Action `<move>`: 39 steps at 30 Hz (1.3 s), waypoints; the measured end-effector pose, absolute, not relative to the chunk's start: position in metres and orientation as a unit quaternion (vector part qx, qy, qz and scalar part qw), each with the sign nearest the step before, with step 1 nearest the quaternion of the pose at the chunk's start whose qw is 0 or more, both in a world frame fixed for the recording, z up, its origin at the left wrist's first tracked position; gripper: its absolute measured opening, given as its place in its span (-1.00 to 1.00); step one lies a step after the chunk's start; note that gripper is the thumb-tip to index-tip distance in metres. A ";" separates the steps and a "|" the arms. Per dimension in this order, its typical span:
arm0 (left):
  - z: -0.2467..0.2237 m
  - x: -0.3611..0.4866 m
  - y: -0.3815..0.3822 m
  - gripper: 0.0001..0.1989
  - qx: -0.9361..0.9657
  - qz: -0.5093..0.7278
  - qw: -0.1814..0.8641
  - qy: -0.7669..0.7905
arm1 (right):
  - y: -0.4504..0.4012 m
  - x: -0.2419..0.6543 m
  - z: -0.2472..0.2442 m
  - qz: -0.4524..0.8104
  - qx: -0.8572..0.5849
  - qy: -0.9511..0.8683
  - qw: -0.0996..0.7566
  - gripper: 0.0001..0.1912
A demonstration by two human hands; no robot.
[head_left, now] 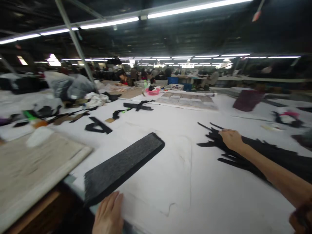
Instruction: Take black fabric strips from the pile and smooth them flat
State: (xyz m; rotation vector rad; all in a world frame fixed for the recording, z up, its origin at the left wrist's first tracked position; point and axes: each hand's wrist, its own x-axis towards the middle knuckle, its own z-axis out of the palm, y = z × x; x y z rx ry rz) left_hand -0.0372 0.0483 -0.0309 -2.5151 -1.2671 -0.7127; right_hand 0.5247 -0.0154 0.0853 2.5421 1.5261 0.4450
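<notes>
A long dark grey fabric piece (124, 164) with black edges lies diagonally on the white table (175, 195). My left hand (109, 213) rests at its near edge, fingers extended and lying close together, holding nothing. Over on the right, my right hand (231, 138) is on a heap of black fabric strips (273, 156), its fingers bent down over them. The fingertips are partly hidden, so whether they grip a strip is unclear. Beyond the grey piece lies a folded black strip (98, 125).
A beige padded board (41, 165) borders the table at the left. Farther back are black scraps (138, 106), a pink basket (153, 91), plastic bags (70, 84) and a maroon cloth (247, 100). A person (123, 79) is in the background.
</notes>
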 end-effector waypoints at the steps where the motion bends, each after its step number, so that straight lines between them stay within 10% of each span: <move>1: -0.024 -0.036 0.039 -0.62 -0.849 -0.254 0.139 -0.443 | 0.003 0.498 0.075 0.124 0.814 0.564 0.064 -0.73; 14: -0.001 -0.048 -0.012 -0.56 -0.765 -0.145 0.090 -0.621 | 0.070 0.137 0.034 0.033 0.415 0.906 -0.077 -0.92; 39: -0.003 -0.035 0.017 -0.59 -0.783 -0.231 0.023 -0.577 | 0.089 0.096 0.015 0.044 0.477 0.877 -0.021 -0.79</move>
